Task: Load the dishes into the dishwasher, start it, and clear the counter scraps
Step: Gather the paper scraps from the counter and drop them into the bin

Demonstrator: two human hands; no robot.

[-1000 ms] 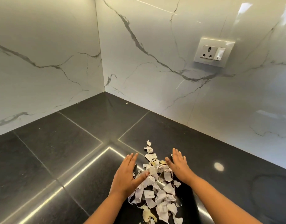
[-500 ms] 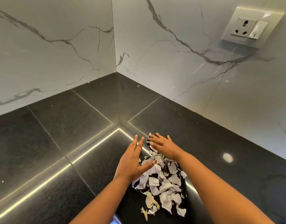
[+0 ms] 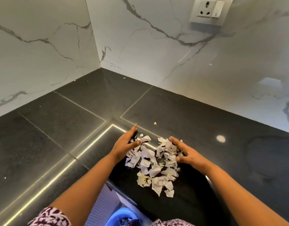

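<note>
As the left hand point(image 3: 125, 145) and right hand point(image 3: 187, 152), both open, flank the scraps point(image 3: 150, 165), the person should sweep inward, palms low on the surface point(image 3: 58, 128), including the far crumb point(image 3: 155, 123).

Bright, even, soft light; shadows faint, soft-edged. Polished black counter point(image 3: 42, 136) throws back thin bright lines along seams at lower left, round glare spot point(image 3: 220, 138) at right. Glossy marble wall point(image 3: 156, 62) carries pale rectangular reflection at right edge. Wide-angle bend toward frame edges. Centre sharp; blue object point(image 3: 124, 216) at bottom blurred.
</note>
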